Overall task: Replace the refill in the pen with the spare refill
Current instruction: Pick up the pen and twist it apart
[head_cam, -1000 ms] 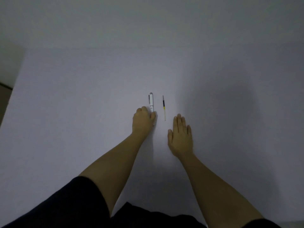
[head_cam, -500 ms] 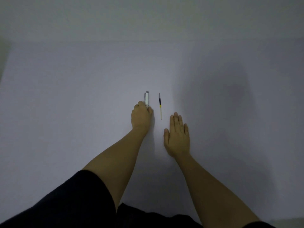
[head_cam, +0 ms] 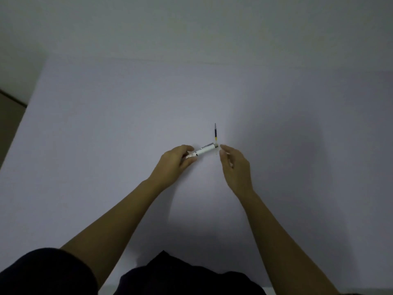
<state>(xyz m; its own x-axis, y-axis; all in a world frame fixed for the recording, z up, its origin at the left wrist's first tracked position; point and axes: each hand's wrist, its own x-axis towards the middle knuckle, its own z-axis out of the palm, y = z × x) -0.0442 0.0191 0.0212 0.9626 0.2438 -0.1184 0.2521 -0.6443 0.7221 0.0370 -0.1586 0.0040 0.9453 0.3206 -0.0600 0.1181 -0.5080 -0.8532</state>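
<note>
My left hand (head_cam: 175,161) grips the near end of a white pen (head_cam: 205,150) and holds it slanted above the table, its far end pointing right. My right hand (head_cam: 234,165) hovers just right of the pen's far end, fingers apart, its fingertips close to the pen but holding nothing. The spare refill (head_cam: 215,132), a thin stick with a dark upper part and a yellow band, lies on the white table (head_cam: 106,135) just beyond the pen; its near end is hidden behind the pen's tip.
The table's left edge runs diagonally at the far left, with darker floor (head_cam: 10,111) beyond it. A pale wall stands behind the table. Dark clothing (head_cam: 170,275) fills the bottom of the view.
My left hand has picked the pen up off the table and turned it sideways. My right hand has lifted from lying flat and moved up to the pen's far end.
</note>
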